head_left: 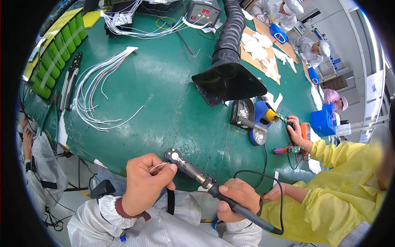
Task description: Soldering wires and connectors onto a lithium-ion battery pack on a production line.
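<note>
My left hand [148, 177] is closed, thumb and fingers pinching a thin white wire [158, 166] at the near edge of the green bench. In my right hand [238, 197] is a soldering iron [247, 216], its dark handle slanting up and left and its cord looping from the back end. The iron's front end reaches a small round black piece with a white disc [174, 155], just beside my left fingertips. Whether tip and wire touch is too small to tell.
A black fume hose [228, 61] hangs over the green bench [164, 111]. A blue iron stand [259, 123] is at right, near a person in yellow [321, 197]. White wires [88, 94], pliers [55, 119] and green cells [57, 53] lie left; a soldering station [203, 14] stands behind.
</note>
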### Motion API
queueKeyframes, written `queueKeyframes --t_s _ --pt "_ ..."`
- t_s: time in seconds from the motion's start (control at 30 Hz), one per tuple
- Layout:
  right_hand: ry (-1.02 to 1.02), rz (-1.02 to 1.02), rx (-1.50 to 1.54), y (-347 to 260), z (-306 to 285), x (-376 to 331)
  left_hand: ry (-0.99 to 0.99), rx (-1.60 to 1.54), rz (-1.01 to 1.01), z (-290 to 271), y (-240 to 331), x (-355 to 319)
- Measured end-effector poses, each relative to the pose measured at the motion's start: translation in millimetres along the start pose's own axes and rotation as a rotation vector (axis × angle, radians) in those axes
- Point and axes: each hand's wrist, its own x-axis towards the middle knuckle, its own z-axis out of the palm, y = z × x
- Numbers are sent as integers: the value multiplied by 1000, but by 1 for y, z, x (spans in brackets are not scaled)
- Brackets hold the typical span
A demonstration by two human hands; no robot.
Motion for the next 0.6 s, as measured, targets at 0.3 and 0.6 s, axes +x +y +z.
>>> queueKeyframes --t_s 0.3,0.6 --pt "-26 10 -12 0 1 2 -7 17 -9 -3 0 1" --pt "-48 8 -51 -2 0 2 -6 -15 -23 -4 -3 2"
